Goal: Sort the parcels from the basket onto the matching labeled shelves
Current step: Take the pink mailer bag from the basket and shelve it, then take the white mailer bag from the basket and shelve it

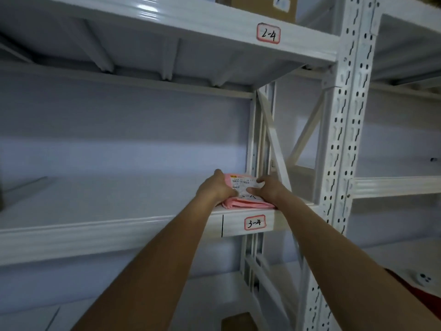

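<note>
Both forearms reach up; left hand (216, 187) and right hand (267, 188) grasp the pink parcel (245, 201) at its sides, lying on the shelf directly above the "3-4" label (254, 222).

A parcel (248, 194) lies on the shelf (119, 206) at its right end, near the front edge, directly above the label 3-4 (254, 222). The left hand (216, 188) holds its left side, the right hand (268, 188) its right. Higher up, a box (262, 5) sits above the label 2-4 (268, 33). An upright post (343, 149) stands just right.
</note>
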`<state>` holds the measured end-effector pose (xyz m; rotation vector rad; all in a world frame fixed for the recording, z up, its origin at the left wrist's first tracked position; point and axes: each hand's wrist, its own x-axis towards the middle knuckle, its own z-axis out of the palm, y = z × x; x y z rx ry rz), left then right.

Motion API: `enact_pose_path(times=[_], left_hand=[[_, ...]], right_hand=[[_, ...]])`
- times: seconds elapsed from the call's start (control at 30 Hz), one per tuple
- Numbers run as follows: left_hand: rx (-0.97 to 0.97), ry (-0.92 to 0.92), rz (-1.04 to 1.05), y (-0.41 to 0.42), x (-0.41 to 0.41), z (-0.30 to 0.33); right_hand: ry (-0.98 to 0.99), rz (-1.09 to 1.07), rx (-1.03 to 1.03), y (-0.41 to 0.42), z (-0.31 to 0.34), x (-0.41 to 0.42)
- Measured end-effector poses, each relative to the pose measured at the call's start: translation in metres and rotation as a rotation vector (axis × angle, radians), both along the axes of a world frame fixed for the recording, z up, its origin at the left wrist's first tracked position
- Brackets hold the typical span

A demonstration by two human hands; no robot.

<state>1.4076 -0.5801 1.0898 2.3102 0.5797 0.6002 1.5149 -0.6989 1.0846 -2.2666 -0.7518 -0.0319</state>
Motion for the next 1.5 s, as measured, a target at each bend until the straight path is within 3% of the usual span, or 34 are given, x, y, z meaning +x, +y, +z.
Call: enact_pose_path(times=[0.47, 0.83, 0.97, 1.07, 1.13, 1.23, 1.37, 1.43, 1.5], left_hand=[[0.056, -0.185, 0.126, -0.004, -0.003, -0.011], [-0.117, -0.195, 0.118, -0.012, -0.037, -0.008], [-0.149, -0.168, 0.075, -0.010, -0.084, -0.009], [-0.285, -0.214, 0.005, 0.010, -0.146, -0.011], [-0.278, -0.256, 0.022, 0.030, -0.202, -0.015], [-0.042, -0.220, 0.170, 0.063, -0.304, -0.029], [0.260, 0.180, 0.371, 0.111, -0.466, -0.064], [0.302, 0.347, 0.509, 0.133, -0.555, -0.085], [0.271, 0.403, 0.681, 0.150, -0.642, -0.104]], right_hand=[[-0.194, 0.024, -0.040, -0.002, -0.008, 0.005], [-0.103, 0.071, -0.001, -0.007, -0.006, 0.001], [-0.157, -0.096, -0.019, -0.018, 0.001, -0.028], [-0.479, -0.305, -0.022, -0.009, 0.012, -0.085], [-0.658, -0.200, -0.005, 0.016, 0.018, -0.136], [-0.704, 0.021, 0.031, 0.072, 0.013, -0.228], [-0.638, 0.364, 0.028, 0.161, -0.023, -0.389], [-0.658, 0.564, -0.032, 0.201, -0.049, -0.479], [-0.683, 0.758, -0.069, 0.233, -0.075, -0.566]])
